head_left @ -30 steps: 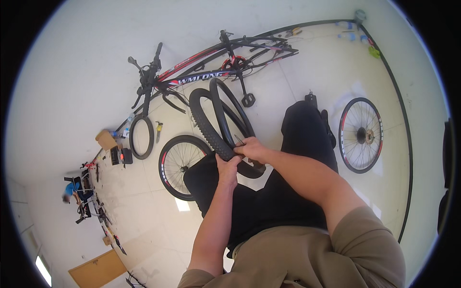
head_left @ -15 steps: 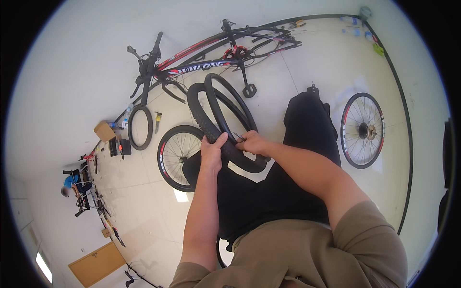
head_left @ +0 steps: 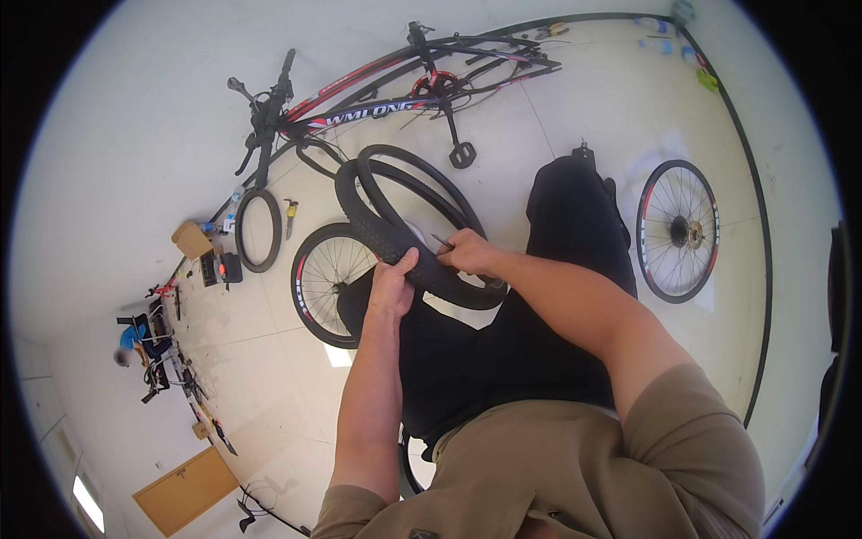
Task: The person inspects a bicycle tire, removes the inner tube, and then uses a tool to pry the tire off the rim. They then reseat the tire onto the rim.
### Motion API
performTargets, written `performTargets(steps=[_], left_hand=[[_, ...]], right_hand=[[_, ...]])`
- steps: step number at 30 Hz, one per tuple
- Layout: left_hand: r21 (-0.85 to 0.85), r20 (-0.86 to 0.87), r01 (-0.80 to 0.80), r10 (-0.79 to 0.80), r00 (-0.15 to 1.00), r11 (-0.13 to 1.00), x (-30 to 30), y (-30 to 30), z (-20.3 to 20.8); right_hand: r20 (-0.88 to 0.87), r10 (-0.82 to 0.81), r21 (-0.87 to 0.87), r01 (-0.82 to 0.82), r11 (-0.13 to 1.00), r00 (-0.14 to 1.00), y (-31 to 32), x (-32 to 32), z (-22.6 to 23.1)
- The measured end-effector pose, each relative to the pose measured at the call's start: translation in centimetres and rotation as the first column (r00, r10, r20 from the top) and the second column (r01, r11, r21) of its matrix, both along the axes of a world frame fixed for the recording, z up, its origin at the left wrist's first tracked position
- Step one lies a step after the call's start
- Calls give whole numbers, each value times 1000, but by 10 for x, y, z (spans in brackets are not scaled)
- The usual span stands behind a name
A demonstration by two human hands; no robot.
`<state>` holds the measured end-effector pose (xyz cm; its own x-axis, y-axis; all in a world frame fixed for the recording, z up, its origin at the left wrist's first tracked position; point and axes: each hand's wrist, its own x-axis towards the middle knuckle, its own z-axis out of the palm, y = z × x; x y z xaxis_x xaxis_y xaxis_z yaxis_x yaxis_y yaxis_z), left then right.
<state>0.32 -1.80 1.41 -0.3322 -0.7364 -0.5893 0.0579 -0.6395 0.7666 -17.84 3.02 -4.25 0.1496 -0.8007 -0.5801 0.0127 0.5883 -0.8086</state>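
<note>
A black tyre (head_left: 364, 218) with knobbly tread is tilted over my lap. A smooth black inner tube (head_left: 440, 172) loops beside it, partly out of it; its lower part is hidden. My left hand (head_left: 393, 286) grips the near left side of the tyre, thumb on the tread. At the tyre's inner edge my right hand (head_left: 469, 252) is closed, fingertips pinched on a thin dark rod-like piece (head_left: 441, 241), too small to name. Beneath the tyre's left side lies a spoked wheel (head_left: 305, 286), partly covered by it and my leg.
Beyond the tyre lies a bicycle frame (head_left: 368, 112) with handlebar and pedal. Another spoked wheel (head_left: 679, 232) is at the right. Leftward are a second tyre (head_left: 242, 230), a yellow-handled tool (head_left: 290, 214) and a cardboard box (head_left: 190, 240). A person (head_left: 135, 341) sits far left.
The tyre and inner tube have tipped a little left and flattened, the tube's loop leaning over further. My right hand has shifted slightly up and right; my left hand keeps its grip.
</note>
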Motion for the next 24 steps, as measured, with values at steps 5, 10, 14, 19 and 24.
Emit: performTargets(steps=[5, 10, 14, 19, 24], left_hand=[[-16, 55, 18, -17, 998, 1000, 3, 1, -6], [-91, 178, 123, -105, 978, 988, 4, 5, -6], [-110, 288, 184, -146, 946, 977, -4, 7, 4], [-216, 379, 228, -134, 916, 949, -10, 10, 8], [-291, 484, 288, -119, 867, 912, -15, 13, 9]], right_hand=[[71, 44, 61, -48, 997, 997, -3, -3, 8], [25, 144, 90, -146, 985, 989, -2, -6, 20], [74, 157, 116, -165, 980, 985, 0, -8, 15], [148, 127, 123, -146, 982, 981, 1, -9, 20], [151, 152, 136, -173, 975, 977, 0, -11, 16]])
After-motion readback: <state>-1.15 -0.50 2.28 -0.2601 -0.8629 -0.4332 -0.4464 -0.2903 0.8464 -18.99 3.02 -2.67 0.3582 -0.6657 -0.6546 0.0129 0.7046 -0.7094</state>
